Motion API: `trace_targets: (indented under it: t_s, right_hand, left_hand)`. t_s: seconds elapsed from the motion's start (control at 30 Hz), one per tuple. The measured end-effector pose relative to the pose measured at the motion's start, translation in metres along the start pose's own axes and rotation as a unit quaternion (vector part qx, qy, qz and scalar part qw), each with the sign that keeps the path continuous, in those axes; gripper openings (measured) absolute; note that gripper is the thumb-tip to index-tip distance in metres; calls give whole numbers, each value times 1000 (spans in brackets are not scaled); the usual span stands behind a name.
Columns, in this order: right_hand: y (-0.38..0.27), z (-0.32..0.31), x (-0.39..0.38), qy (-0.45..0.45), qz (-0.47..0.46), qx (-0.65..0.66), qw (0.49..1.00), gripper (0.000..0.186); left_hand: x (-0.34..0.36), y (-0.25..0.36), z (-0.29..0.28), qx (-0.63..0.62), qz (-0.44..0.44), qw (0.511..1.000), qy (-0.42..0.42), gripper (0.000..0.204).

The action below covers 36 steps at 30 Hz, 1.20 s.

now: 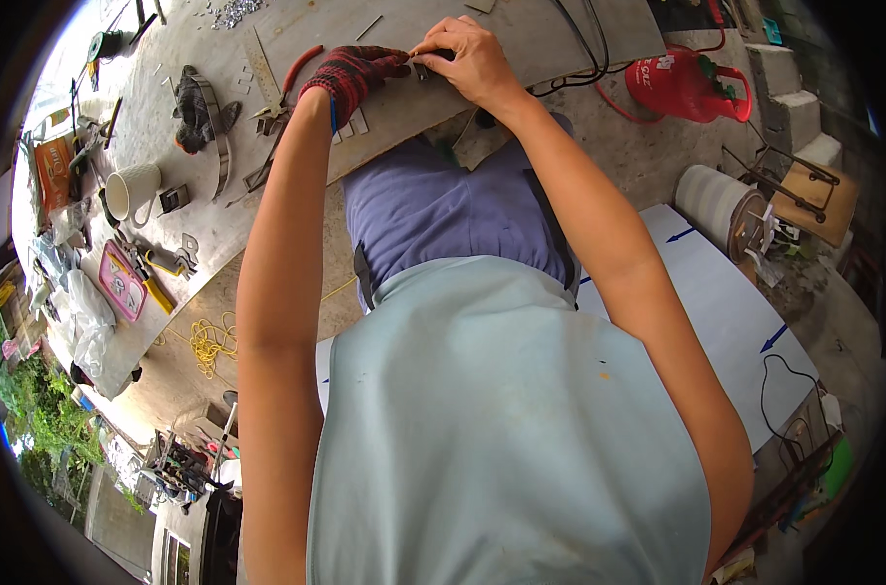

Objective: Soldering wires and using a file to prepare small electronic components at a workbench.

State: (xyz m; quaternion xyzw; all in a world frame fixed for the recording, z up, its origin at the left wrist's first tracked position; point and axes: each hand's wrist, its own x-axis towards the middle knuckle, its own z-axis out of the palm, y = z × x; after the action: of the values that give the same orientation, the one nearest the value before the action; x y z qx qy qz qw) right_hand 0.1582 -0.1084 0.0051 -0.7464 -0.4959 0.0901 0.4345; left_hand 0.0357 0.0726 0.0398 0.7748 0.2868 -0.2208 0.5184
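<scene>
Head view: bare right hand (467,63); red cylinder (692,90) with seemingly white lettering (646,72).

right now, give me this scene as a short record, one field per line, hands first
left hand: in red-and-black knitted glove, fingertips close to the other hand's
right hand: bare, thumb and forefinger brought together
between fingertips: too small to identify
beside left hand: red-handled metal pliers
leftward on grey tabletop: white textured mug, dark grey knitted glove
floor, right: red metal gas cylinder
</scene>
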Motion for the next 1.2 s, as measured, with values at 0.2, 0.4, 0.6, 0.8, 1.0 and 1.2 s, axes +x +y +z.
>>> trace_targets:
  t_s: [0.2, 0.4, 0.6, 0.8, 1.0, 1.2]
  right_hand:
    - [-4, 5, -2, 26, -18, -30, 999, 13]
    - [-1, 4, -2, 27, -10, -24, 999, 15]
    - [0, 5, -2, 25, -17, -35, 999, 15]
    - [-3, 1, 0, 15, -10, -46, 999, 15]
    - [-12, -16, 5, -3, 2, -48, 999, 24]
    - [4, -43, 47, 33, 72, -44, 996, 19]
  left_hand:
    - [4, -9, -4, -66, 0, 997, -32, 42]
    - [-16, 23, -3, -37, -46, 998, 9, 39]
    - [-7, 7, -3, -61, -41, 997, 14, 36]
    - [14, -15, 8, -89, -31, 996, 7, 33]
    - [17, -9, 9, -107, -31, 994, 16, 35]
    - [4, 4, 5, -88, -57, 994, 10, 38]
